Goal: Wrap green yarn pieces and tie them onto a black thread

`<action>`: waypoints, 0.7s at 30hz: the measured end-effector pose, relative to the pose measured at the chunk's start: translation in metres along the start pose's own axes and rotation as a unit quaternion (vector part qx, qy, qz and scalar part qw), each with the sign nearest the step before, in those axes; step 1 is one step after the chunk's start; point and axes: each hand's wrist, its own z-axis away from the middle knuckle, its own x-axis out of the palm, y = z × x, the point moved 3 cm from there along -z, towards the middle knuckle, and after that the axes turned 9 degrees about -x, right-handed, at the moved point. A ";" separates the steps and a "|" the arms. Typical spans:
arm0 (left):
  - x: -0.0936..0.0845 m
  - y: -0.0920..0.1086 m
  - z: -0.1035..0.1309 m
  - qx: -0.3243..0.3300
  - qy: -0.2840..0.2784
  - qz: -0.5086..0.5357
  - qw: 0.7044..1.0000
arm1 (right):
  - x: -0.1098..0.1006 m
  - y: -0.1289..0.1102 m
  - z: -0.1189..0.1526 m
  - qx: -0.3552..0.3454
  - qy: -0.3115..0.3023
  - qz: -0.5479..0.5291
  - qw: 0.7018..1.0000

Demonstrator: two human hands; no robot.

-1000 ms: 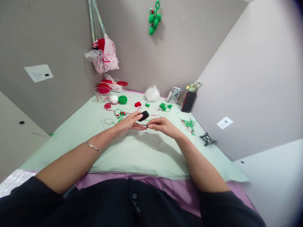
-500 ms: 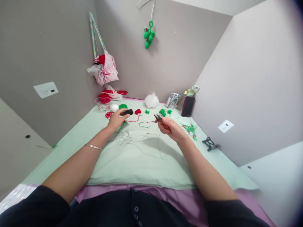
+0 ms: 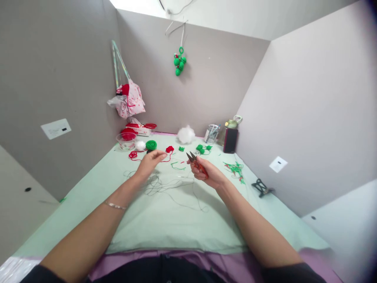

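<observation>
My right hand [image 3: 206, 171] is wrapped round small orange-handled scissors [image 3: 200, 167], their dark blades slightly apart and pointing up and left. My left hand [image 3: 149, 165] is pinched closed, and a thin thread seems to run from its fingertips toward the scissors. A black object [image 3: 149, 151] lies on the cloth behind my left hand, mostly hidden by it. Loose dark thread [image 3: 156, 184] lies in loops between and below my hands. Beyond my fingers sit a small red piece with a yarn tail [image 3: 170, 149] and a small green piece [image 3: 181, 149].
White stuffing [image 3: 186, 135], a cup of tools [image 3: 212, 134] and a dark phone-like block [image 3: 230, 140] stand at the back. A clear tub [image 3: 126, 142] with red yarn is back left. Green scraps [image 3: 235, 169] and a black claw clip [image 3: 261, 188] lie right.
My left hand has let go of the black object and now pinches nearer the scissors. The camera view has tilted up, so the things appear lower.
</observation>
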 end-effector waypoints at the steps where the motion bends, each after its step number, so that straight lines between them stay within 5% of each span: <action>1: 0.009 0.004 0.009 -0.016 -0.039 0.018 0.999 | 0.000 0.000 0.000 0.001 -0.001 0.000 1.000; 5: 0.045 0.006 0.034 -0.054 -0.179 0.020 0.982 | 0.004 0.000 0.000 0.005 0.002 0.003 1.000; 10: 0.069 0.002 0.041 -0.055 -0.241 0.027 0.968 | 0.010 0.001 0.000 0.010 0.006 0.021 1.000; 21: 0.031 0.001 0.029 -0.096 -0.153 0.119 0.976 | 0.014 -0.005 0.003 -0.012 0.024 0.071 0.997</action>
